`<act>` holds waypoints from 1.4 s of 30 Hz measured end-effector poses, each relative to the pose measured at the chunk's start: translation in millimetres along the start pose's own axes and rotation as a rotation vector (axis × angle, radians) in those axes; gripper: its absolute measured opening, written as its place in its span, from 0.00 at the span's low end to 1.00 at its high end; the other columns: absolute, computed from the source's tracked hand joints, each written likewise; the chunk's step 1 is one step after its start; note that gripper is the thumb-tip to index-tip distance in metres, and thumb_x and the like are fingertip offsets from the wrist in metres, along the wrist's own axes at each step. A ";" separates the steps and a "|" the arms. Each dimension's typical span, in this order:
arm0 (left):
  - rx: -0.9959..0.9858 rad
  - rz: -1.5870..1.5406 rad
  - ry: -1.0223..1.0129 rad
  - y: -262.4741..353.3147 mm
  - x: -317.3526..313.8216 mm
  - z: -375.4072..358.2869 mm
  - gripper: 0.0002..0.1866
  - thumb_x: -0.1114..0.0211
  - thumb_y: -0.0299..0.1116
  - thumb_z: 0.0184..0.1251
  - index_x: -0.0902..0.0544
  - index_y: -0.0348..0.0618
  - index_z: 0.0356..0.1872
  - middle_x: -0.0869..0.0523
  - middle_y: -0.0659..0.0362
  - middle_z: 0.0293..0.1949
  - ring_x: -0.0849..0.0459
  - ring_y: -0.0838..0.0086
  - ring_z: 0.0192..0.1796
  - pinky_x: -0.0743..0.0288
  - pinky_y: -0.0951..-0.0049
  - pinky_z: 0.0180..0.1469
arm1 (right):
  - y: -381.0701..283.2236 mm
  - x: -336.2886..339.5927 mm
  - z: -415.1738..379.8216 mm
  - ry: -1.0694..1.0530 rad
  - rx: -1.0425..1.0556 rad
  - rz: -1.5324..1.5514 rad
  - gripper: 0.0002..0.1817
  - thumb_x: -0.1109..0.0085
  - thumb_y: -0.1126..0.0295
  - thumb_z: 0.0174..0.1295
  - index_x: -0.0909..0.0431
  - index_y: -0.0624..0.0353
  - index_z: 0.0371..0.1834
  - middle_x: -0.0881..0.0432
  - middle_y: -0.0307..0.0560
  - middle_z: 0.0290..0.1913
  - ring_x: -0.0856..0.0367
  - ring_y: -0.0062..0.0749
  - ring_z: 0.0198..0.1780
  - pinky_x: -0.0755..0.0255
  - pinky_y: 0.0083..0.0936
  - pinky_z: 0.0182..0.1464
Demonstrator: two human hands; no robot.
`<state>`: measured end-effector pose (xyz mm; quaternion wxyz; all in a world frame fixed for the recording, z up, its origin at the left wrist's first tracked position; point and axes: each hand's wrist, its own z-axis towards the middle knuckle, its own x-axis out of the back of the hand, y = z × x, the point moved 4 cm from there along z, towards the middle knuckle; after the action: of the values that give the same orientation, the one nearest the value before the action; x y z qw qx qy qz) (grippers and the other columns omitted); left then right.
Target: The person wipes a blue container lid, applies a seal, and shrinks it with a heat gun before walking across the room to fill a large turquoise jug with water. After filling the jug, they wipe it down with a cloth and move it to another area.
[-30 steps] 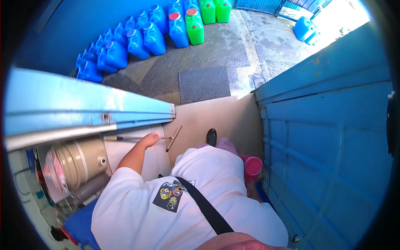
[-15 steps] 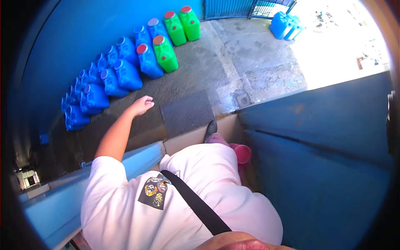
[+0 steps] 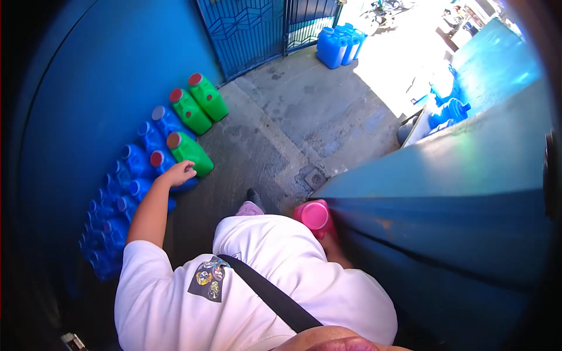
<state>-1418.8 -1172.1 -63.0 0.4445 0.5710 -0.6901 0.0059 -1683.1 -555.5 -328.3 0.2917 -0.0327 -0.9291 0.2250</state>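
Observation:
My left hand [image 3: 180,174] is held out at the left, its fingers loosely bent and slightly apart, with nothing in it. From my view it overlaps a green jerry can [image 3: 193,153] with a red-brown cap; I see no contact. Low at my right side hangs a pink jerry can [image 3: 315,215] with a round pink cap. My right hand [image 3: 331,241] is at its handle end, mostly hidden by the can and my white shirt, and the can travels along with me.
Rows of blue jerry cans [image 3: 136,161] line the blue wall at left, with more green ones. Beyond are a patterned metal gate [image 3: 249,35] and more blue cans [image 3: 332,48]. A drain cover [image 3: 315,178] lies in the concrete floor beside the right-hand blue panel [image 3: 433,216].
I have moved forward past the doorway sill, bringing the gate and the blue containers at right into view. The pink jerry can came along. My left hand now overlaps the green can.

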 end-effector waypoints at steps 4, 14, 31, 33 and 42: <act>0.100 -0.198 0.065 -83.2 65.6 79.6 0.28 0.32 0.43 0.72 0.26 0.39 0.67 0.14 0.56 0.49 0.17 0.74 0.43 0.22 0.71 0.42 | -64.2 11.6 60.9 -0.006 -0.077 0.010 0.31 0.31 0.59 0.60 0.24 0.66 0.62 0.17 0.66 0.59 0.18 0.55 0.62 0.25 0.43 0.62; 1.108 -0.095 0.086 -376.0 155.9 116.4 0.20 0.37 0.48 0.74 0.18 0.45 0.56 0.15 0.60 0.37 0.19 0.72 0.32 0.24 0.63 0.33 | -216.0 43.3 206.5 -0.112 -0.401 -0.038 0.30 0.31 0.60 0.61 0.25 0.65 0.63 0.17 0.64 0.58 0.17 0.52 0.61 0.24 0.42 0.61; 0.224 -0.327 -0.152 -36.5 211.0 638.9 0.24 0.35 0.37 0.75 0.26 0.38 0.66 0.15 0.51 0.56 0.16 0.70 0.57 0.22 0.68 0.61 | -508.3 76.4 795.5 -0.106 -0.036 -0.307 0.42 0.36 0.53 0.59 0.35 0.74 0.70 0.23 0.73 0.64 0.23 0.61 0.66 0.29 0.42 0.68; 0.224 -0.325 -0.157 -22.2 198.0 650.3 0.25 0.34 0.37 0.74 0.26 0.37 0.66 0.16 0.49 0.58 0.16 0.68 0.59 0.22 0.67 0.62 | -579.8 97.2 840.5 -0.195 -0.014 -0.298 0.48 0.39 0.52 0.60 0.44 0.78 0.75 0.32 0.74 0.71 0.30 0.57 0.72 0.35 0.38 0.73; 0.465 -0.629 0.166 -55.1 142.3 597.1 0.22 0.36 0.33 0.76 0.27 0.37 0.65 0.16 0.49 0.56 0.17 0.66 0.60 0.23 0.65 0.63 | -783.7 125.8 1079.8 0.006 0.465 -0.376 0.27 0.32 0.57 0.58 0.22 0.67 0.52 0.16 0.69 0.50 0.17 0.59 0.54 0.24 0.44 0.56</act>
<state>-1730.7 -1610.7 -363.2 0.3378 0.8373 -0.4239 0.0717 -2333.1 -1664.9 -706.0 0.3309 0.2072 -0.8414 0.3737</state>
